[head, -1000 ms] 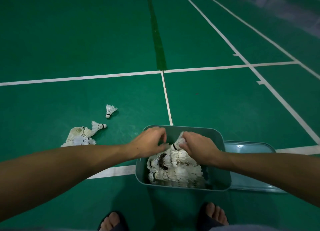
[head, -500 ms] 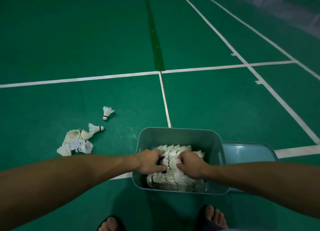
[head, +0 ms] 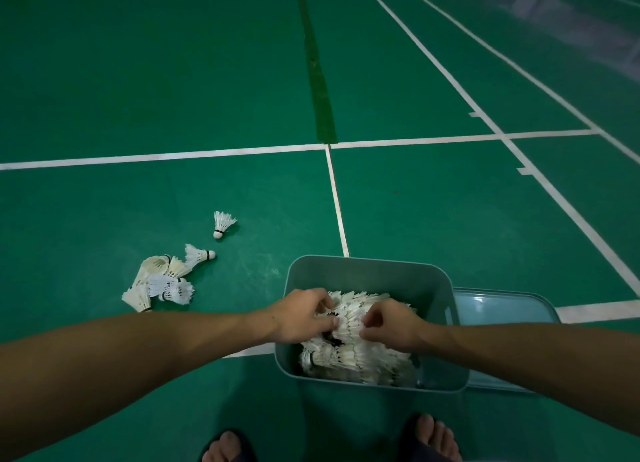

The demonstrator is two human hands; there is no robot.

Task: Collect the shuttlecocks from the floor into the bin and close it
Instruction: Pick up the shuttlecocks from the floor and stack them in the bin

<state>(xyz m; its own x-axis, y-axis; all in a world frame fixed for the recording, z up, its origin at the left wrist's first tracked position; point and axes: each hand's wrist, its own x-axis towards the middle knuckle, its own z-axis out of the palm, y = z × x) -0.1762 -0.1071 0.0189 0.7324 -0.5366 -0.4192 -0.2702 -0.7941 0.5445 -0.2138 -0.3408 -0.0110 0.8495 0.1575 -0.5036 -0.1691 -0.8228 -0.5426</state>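
A grey-blue bin [head: 367, 271] stands on the green court floor in front of my feet, holding a heap of white shuttlecocks [head: 360, 354]. My left hand [head: 301, 314] and my right hand [head: 391, 324] are both inside the bin, fingers curled into the top of the heap. The bin's lid [head: 502, 305] lies flat on the floor to the right of the bin. Left of the bin lie loose shuttlecocks: a small pile [head: 159, 283], one [head: 199, 253] beside it, and one [head: 221, 223] farther off.
White court lines [head: 337, 202] cross the floor, one running up to the bin's far edge. My two feet in dark sandals [head: 429, 437] stand just below the bin.
Both hands lowered a bundle of shuttlecocks from above the rim down onto the heap in the bin, and now stay on top of it.
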